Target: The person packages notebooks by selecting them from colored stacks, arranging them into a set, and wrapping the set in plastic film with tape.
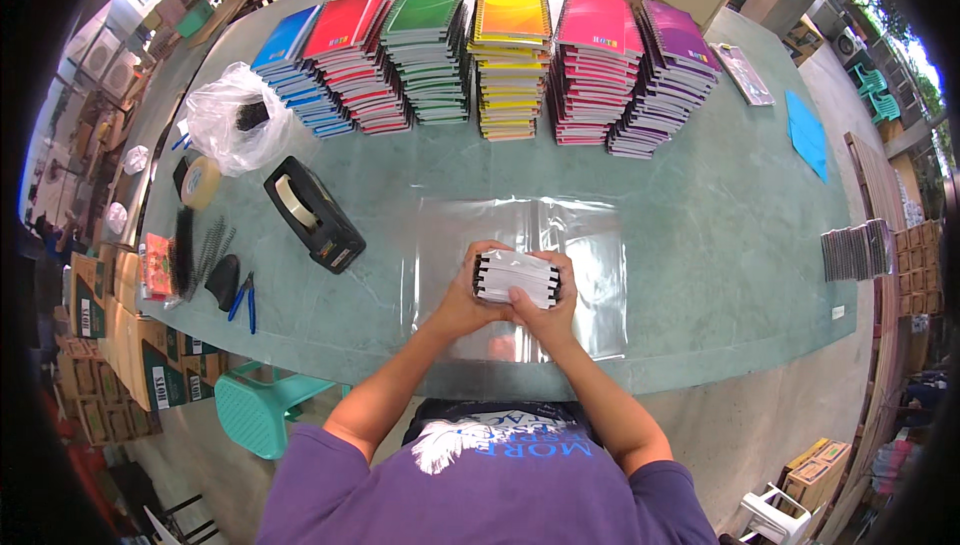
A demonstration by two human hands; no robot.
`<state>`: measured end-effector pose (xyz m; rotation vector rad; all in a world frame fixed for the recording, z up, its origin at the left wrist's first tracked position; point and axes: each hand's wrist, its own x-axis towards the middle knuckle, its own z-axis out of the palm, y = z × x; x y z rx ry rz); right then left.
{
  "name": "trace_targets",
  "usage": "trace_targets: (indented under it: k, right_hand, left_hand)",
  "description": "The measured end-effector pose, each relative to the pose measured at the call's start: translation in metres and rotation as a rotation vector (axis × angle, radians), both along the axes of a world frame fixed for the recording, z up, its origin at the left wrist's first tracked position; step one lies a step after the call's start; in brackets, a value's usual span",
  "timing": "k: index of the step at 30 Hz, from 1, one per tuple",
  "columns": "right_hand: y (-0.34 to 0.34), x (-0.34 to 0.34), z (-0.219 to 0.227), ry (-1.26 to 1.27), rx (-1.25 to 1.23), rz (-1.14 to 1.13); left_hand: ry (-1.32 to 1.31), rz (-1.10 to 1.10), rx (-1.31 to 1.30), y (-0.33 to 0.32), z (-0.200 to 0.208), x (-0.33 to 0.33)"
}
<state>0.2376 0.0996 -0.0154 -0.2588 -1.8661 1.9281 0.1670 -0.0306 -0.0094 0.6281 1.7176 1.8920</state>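
Observation:
A small stack of spiral notebooks (515, 277) stands on edge on a clear plastic sheet (590, 245) spread over the green table (720, 195). My left hand (462, 295) grips the stack's left side and my right hand (548, 313) grips its right and near side. Both hands press the stack together just above the sheet near the table's front edge.
Six tall stacks of spiral notebooks line the far side: blue (295, 70), red (355, 60), green (430, 50), yellow (512, 60), pink (595, 65), purple (665, 75). A black tape dispenser (312, 213), a tape roll (202, 182), a plastic bag (232, 117) and pliers (245, 300) lie left. A teal stool (265, 405) stands below.

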Motion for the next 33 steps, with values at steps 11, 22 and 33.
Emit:
trace_targets:
  k: [11, 22, 33]
  right_hand:
    - [0.018, 0.044, 0.007, 0.163, 0.75, -0.151]
    - [0.008, 0.027, 0.037, 0.18, 1.015, 0.048]
    - [0.005, 0.03, 0.048, 0.087, 1.173, 0.054]
  left_hand:
    - [1.318, -0.646, -0.693, -0.036, 0.085, -0.008]
    - [1.501, -0.48, -0.53, -0.002, 0.13, -0.066]
    - [1.312, -0.323, -0.374, -0.006, 0.112, -0.049]
